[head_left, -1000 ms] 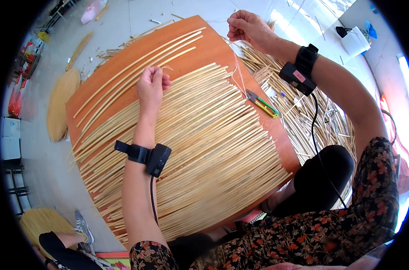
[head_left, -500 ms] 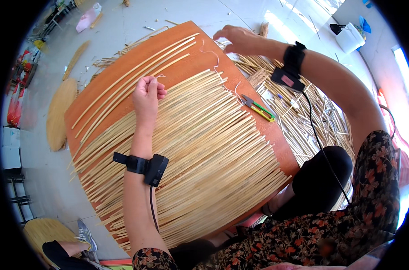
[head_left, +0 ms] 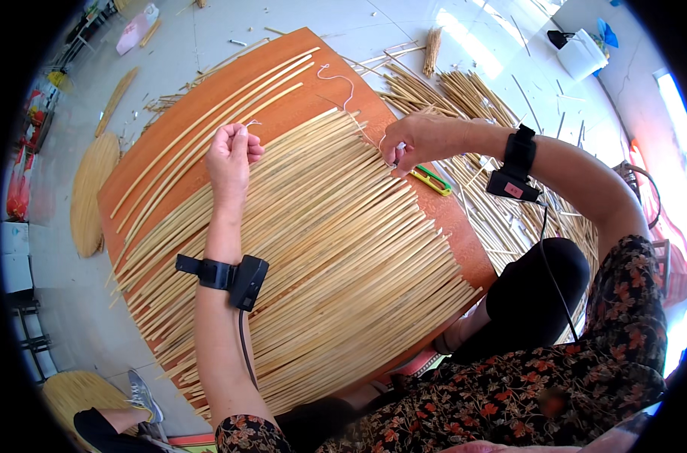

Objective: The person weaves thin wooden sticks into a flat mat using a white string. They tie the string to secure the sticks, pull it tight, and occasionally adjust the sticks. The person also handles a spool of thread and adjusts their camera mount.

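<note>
Spread across a reddish-brown board (head_left: 468, 253) is a mat of long straw-coloured stalks (head_left: 313, 226) laid side by side. Over its upper left part, my left hand (head_left: 232, 158) is closed in a pinch, and a short bit of white thread (head_left: 254, 123) sticks out above the fingertips. At the stalks' right ends, my right hand (head_left: 419, 143) has its fingers curled together around white thread. A loose white thread (head_left: 350, 94) winds down the board toward that hand. Beside it lie thread snips (head_left: 432, 181) with green and yellow handles, their blades hidden behind the hand.
Several separate stalks (head_left: 207, 124) lie along the board's upper left. Heaped loose stalks (head_left: 479, 98) cover the floor at right. Oval woven pieces (head_left: 94, 196) rest on the floor at left. A person's shoe (head_left: 145, 396) shows at lower left; a white bin (head_left: 583, 59) stands far right.
My right hand has come down from beyond the board's upper right edge to the thread beside the snips. The left hand keeps its pinch; the whole view has shifted slightly.
</note>
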{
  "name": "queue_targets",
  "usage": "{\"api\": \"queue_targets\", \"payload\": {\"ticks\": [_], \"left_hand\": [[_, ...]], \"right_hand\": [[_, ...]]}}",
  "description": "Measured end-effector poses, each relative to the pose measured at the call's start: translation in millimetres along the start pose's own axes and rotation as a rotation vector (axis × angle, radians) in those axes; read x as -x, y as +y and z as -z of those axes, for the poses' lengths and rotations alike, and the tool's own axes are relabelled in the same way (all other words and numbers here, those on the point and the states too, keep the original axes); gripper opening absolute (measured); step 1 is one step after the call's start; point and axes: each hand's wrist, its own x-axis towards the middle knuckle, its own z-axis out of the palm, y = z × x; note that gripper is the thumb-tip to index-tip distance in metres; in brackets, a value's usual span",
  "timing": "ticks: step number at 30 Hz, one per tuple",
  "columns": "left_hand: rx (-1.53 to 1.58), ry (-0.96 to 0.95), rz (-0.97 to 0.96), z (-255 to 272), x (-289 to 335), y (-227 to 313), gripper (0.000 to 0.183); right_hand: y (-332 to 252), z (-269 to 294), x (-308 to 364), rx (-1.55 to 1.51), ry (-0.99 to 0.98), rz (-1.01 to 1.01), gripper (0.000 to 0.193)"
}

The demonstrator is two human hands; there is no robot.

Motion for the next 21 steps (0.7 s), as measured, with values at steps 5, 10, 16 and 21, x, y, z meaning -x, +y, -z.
{"api": "queue_targets", "payload": {"ticks": [5,10,16,21], "left_hand": [[-0.044,-0.015,0.0,0.3,2.9,5.1,0.013],[-0.033,-0.026,0.002,1.1,4.2,5.7,0.013],[-0.036,-0.032,0.004,0.3,2.8,4.9,0.013],[-0.035,-0.028,0.016,-0.8,5.0,7.0,0.013]], "right_hand": [[12.6,-12.6,-2.7,-0.105,0.045,0.034,0.011],[20.0,-4.8,-0.7,-0.231,0.059,-0.109,0.013],[32.9,-0.8,0.2,-0.099,0.164,-0.22,0.015],[43.9,1.5,-3.0,-0.106,0.31,-0.252,0.017]]}}
